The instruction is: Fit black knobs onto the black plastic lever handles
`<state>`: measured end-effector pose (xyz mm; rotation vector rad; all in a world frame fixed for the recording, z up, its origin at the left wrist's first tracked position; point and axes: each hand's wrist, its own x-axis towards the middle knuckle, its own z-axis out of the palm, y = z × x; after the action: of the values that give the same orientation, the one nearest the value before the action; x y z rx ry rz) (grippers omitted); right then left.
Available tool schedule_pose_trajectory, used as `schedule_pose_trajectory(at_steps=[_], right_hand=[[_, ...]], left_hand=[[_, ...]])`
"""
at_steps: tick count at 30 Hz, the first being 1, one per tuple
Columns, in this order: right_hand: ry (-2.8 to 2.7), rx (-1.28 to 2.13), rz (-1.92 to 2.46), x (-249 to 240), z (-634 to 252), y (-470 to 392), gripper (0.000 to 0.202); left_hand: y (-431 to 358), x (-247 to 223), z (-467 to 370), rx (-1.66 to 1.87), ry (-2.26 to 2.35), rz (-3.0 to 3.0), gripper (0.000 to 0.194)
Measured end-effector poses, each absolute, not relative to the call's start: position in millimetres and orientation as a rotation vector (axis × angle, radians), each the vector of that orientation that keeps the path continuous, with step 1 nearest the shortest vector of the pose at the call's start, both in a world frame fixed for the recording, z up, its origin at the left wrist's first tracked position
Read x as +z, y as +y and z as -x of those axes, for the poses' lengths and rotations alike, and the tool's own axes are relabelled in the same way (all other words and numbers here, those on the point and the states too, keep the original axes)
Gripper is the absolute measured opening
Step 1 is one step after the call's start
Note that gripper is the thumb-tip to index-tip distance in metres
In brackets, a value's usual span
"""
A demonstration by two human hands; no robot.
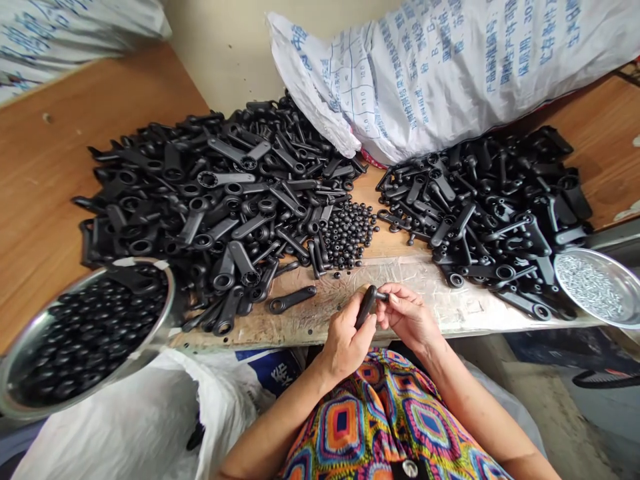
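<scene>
The left hand (349, 337) grips a black plastic crank handle (367, 307) over the table's near edge, its long axis slanting up and away; the right hand (406, 316) pinches its knob end, pointing right. Beyond lie heaped black cranks (215, 193), with bare wooden tabletop (45, 167) far left.

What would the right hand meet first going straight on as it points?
Probably the long black lever in the left hand, just beyond the short black stem the right hand pinches, though depth is unclear.
</scene>
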<state>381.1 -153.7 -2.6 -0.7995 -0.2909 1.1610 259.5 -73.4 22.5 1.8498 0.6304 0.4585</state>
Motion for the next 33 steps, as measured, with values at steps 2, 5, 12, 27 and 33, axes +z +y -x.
schedule_pose_trajectory(at_steps=[2, 5, 12, 27, 33], right_hand=[[-0.291, 1.182, 0.783, -3, -380, -152, 0.016], [-0.292, 1.188, 0.772, -4, -380, -150, 0.016], [-0.266, 1.167, 0.788, -10, -375, -147, 0.015], [-0.089, 1.161, 0.912, -13, -367, -154, 0.019], [-0.117, 1.15, 0.884, -8, -369, -156, 0.016]], left_hand=[[-74, 17, -260, 0.485, 0.63, -1.895, 0.035], [-73, 9, -260, 0.519, 0.625, -1.954, 0.039], [-72, -7, -257, 0.588, 0.613, -2.229, 0.046], [-78, -7, -250, 0.473, 0.642, -2.686, 0.06], [-80, -17, -253, 0.639, 0.669, -2.595, 0.055]])
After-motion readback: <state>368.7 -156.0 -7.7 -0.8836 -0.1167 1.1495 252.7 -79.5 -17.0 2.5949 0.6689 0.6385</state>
